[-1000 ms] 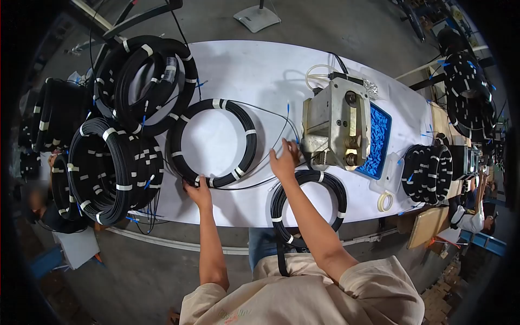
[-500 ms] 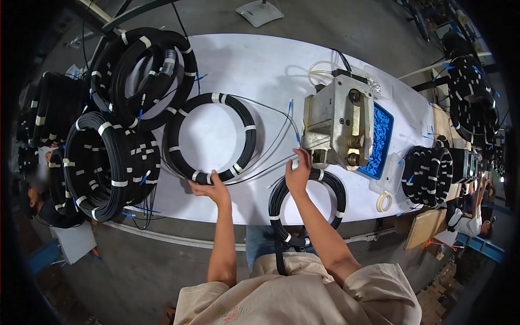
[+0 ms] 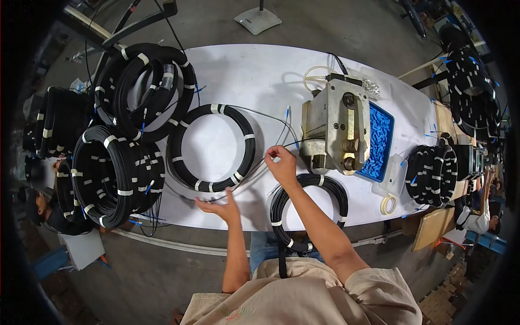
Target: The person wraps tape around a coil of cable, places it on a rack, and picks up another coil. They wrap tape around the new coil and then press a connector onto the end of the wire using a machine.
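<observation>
My right hand (image 3: pixel 282 164) pinches a thin black cable (image 3: pixel 293 144) whose end runs into the left side of the metal machine (image 3: pixel 337 127). To its left, my left hand (image 3: pixel 219 207) is spread palm up at the lower edge of a taped black cable coil (image 3: pixel 251 142), close to a loose strand from that coil. The coil lies flat on the white table (image 3: pixel 260 81). Blue tips (image 3: pixel 287 112) show on cable ends between the coil and the machine.
A blue tray (image 3: pixel 381 143) of small blue parts sits right of the machine. Another coil (image 3: pixel 340 196) overhangs the front edge. Stacked coils (image 3: pixel 116 179) stand at the left, more coils (image 3: pixel 430 176) at the right, with a tape roll (image 3: pixel 388 204). People are visible at both sides.
My right hand has moved left from the machine's side and now pinches the cable, which reaches into the machine. My left hand has turned palm up and shifted slightly. The view has shifted a little.
</observation>
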Tool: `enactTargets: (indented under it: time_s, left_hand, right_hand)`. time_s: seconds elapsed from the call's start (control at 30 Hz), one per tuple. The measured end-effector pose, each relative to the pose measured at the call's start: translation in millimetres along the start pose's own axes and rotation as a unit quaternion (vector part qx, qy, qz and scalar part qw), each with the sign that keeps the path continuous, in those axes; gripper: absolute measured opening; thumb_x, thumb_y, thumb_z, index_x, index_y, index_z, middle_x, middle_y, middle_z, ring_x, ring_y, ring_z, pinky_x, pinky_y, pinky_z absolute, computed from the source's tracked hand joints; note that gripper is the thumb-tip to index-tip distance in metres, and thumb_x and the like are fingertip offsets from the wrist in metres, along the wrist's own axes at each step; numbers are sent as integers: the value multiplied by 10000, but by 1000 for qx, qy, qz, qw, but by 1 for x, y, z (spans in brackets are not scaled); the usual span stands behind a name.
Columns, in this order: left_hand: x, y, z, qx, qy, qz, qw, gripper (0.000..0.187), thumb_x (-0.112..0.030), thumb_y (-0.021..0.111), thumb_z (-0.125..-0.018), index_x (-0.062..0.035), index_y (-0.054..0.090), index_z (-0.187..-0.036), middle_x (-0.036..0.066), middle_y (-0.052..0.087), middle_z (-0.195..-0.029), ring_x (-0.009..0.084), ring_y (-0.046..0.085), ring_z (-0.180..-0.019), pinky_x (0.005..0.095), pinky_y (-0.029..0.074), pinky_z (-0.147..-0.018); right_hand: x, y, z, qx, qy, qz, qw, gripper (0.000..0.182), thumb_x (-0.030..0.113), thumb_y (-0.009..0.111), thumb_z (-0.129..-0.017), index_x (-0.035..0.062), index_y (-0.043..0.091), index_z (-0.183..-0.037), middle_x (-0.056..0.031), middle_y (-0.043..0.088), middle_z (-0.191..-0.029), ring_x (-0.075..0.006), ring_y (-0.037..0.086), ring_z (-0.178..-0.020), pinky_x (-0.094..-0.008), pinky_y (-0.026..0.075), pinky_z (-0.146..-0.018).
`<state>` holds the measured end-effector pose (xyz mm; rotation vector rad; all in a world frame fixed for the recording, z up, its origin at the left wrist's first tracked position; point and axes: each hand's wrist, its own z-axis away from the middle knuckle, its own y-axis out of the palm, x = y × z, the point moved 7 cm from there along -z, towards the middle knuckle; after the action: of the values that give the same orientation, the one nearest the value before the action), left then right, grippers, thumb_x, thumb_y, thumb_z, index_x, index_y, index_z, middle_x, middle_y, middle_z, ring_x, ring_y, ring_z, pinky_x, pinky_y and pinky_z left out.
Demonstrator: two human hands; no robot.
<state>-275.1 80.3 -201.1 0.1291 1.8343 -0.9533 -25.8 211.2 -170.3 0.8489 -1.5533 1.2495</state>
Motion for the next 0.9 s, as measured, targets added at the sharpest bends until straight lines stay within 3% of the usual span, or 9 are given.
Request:
enactTargets:
  time_s: [0.1, 0.23, 0.43, 0.5, 0.6, 0.7, 0.8, 0.87, 0.9]
  left_hand:
    - [38, -7, -21, -71, -291, 229, 926, 822, -82, 698, -838, -22, 138, -1437, 156, 325, -1352, 242, 521, -1037, 359, 471, -826]
    - [92, 11, -59, -24, -374, 360, 854, 256, -226, 474, -985, -52, 477, -1173, -8, 458, -757, 86, 411, -557, 236, 354, -475]
    - [74, -8, -67, -135, -402, 317, 848, 262, -303, 388, -1017, -88, 529, -1066, -38, 396, -681, 68, 330, -502, 234, 248, -424]
    - [110, -12, -61, -126, -388, 279, 869, 304, -297, 479, -981, -45, 486, -1150, 15, 472, -818, 126, 451, -627, 250, 374, -523]
    - [87, -25, -69, -106, -174, -64, 977, 771, -279, 688, -811, 55, 264, -1362, 286, 251, -1328, 395, 343, -1199, 432, 348, -976]
    - [-11, -36, -62, -94, -1, -261, 961, 836, -251, 692, -806, 34, 196, -1417, 296, 218, -1357, 424, 345, -1209, 501, 270, -1015]
    - [-45, -3, -38, 80, 221, -49, 971, 685, -211, 677, -822, 29, 346, -1370, 239, 419, -1243, 390, 393, -1166, 486, 272, -1012]
    - [-45, 32, -9, 317, 24, 144, 937, 476, -136, 662, -829, 31, 490, -1240, 177, 526, -1144, 337, 466, -1089, 406, 373, -945]
    - [-62, 34, 0, 290, 195, 42, 936, 496, -131, 681, -799, 30, 500, -1232, 204, 520, -1154, 360, 457, -1092, 442, 354, -970]
  right_hand:
    - [-27, 5, -13, -17, 60, -154, 986, 130, 20, 698, -777, 30, 616, -878, -32, 638, -801, -135, 636, -726, -252, 503, -659]
    - [-50, -15, -1, -234, 178, -356, 887, 326, 3, 634, -828, 41, 433, -1082, -85, 558, -966, -214, 636, -793, -352, 567, -731]
    - [-44, -35, 59, -446, 355, -377, 730, 428, 88, 630, -867, 143, 306, -1143, -71, 503, -1063, -190, 518, -688, -493, 592, -756]
    - [-68, -30, 73, -486, 372, -364, 702, 318, 158, 593, -917, 163, 389, -1161, -30, 516, -1021, -141, 446, -603, -363, 576, -637]
    - [-78, -5, 56, -301, 331, -278, 850, 129, 213, 505, -977, 181, 561, -1089, 12, 496, -832, -85, 411, -530, -233, 407, -472]
    - [-72, 43, 54, -195, 349, -249, 882, 142, 218, 501, -983, 139, 604, -1043, 17, 492, -761, -76, 427, -534, -229, 386, -465]
    - [-53, 79, 58, -96, 341, -301, 885, 168, 201, 513, -975, 86, 612, -1047, 9, 524, -761, -76, 460, -583, -236, 403, -512]
    - [-50, 84, 58, -60, 318, -265, 908, 181, 195, 518, -968, 65, 625, -1034, 8, 528, -746, -77, 468, -606, -239, 407, -538]
    - [-46, 85, 55, -30, 290, -227, 929, 195, 190, 524, -961, 43, 638, -1021, 6, 532, -731, -77, 477, -629, -241, 411, -563]
